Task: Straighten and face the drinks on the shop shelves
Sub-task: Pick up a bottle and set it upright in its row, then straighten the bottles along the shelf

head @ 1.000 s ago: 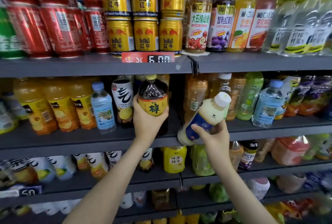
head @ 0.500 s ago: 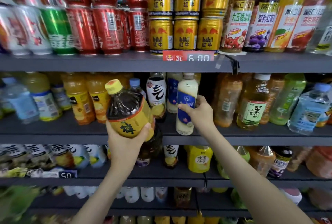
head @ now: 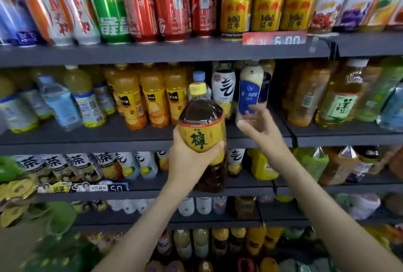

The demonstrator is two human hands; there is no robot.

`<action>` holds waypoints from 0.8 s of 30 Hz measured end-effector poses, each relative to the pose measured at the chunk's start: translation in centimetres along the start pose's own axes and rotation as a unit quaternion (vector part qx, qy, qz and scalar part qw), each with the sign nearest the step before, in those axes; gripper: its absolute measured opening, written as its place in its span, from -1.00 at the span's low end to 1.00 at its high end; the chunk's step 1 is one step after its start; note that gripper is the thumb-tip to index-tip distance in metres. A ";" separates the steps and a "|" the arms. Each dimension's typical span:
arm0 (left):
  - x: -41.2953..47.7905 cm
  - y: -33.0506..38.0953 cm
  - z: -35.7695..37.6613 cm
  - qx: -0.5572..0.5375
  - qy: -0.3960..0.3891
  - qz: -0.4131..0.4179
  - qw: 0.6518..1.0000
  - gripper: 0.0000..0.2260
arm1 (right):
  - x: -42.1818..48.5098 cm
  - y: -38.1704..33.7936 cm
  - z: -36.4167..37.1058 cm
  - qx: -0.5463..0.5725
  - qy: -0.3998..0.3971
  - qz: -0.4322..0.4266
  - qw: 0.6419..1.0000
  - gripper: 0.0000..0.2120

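Observation:
My left hand grips a dark tea bottle with a yellow cap and yellow label, held upright in front of the middle shelf. A cream-white bottle with a blue label stands upright on that shelf, next to a white bottle with black script. My right hand is just below and in front of the cream bottle, fingers spread, its fingertips at the bottle's base; no firm grip shows.
Red, green and gold cans fill the top shelf above a 6.00 price tag. Orange juice bottles and water stand left on the middle shelf, green tea bottles right. Lower shelves hold more bottles.
The cream bottle went from tilted in my right hand to standing on the shelf, and that hand has opened off it. My left hand pulled the dark bottle off the shelf. The view shifted left.

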State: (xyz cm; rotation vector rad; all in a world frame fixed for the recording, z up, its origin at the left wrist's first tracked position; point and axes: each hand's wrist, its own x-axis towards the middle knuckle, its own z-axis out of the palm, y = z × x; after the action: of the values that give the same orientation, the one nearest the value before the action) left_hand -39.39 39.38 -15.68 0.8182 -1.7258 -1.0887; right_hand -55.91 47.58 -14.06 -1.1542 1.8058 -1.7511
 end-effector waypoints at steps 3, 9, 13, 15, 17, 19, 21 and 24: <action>-1.3 -0.8 1.7 0.015 -0.072 -0.014 0.997 -0.22 | -4.0 -0.1 1.1 0.018 -0.140 0.095 0.985 -0.23; -5.6 -1.5 6.9 0.052 -0.257 -0.050 0.964 -0.21 | -9.7 3.2 -3.5 0.080 0.004 0.221 0.972 -0.60; -7.7 -1.5 10.8 -0.080 -0.408 -0.137 0.899 -0.31 | -14.4 5.0 -9.6 0.133 0.053 0.248 0.958 -0.50; -9.9 -0.4 14.5 -0.106 -0.487 -0.182 0.848 -0.41 | -16.3 5.8 -13.5 0.137 0.074 0.247 0.956 -0.41; -12.6 0.7 19.0 -0.098 -0.523 -0.184 0.826 -0.43 | -18.3 6.7 -17.8 0.144 0.092 0.243 0.955 -0.40; -15.5 2.0 24.0 -0.093 -0.520 -0.162 0.833 -0.45 | -20.3 7.2 -22.7 0.153 0.113 0.247 0.950 -0.39; -18.1 3.2 28.5 -0.083 -0.510 -0.154 0.842 -0.48 | -21.9 7.7 -27.4 0.154 0.132 0.255 0.945 -0.47; -22.2 5.4 35.5 -0.085 -0.503 -0.156 0.846 -0.47 | -24.1 8.2 -34.9 0.119 0.154 0.263 0.945 -0.62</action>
State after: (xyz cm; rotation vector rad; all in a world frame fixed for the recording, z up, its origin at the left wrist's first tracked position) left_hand -64.53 71.86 -25.32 0.4080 -2.3094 -2.1173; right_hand -70.12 87.42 -22.84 -0.2683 1.7824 -1.8100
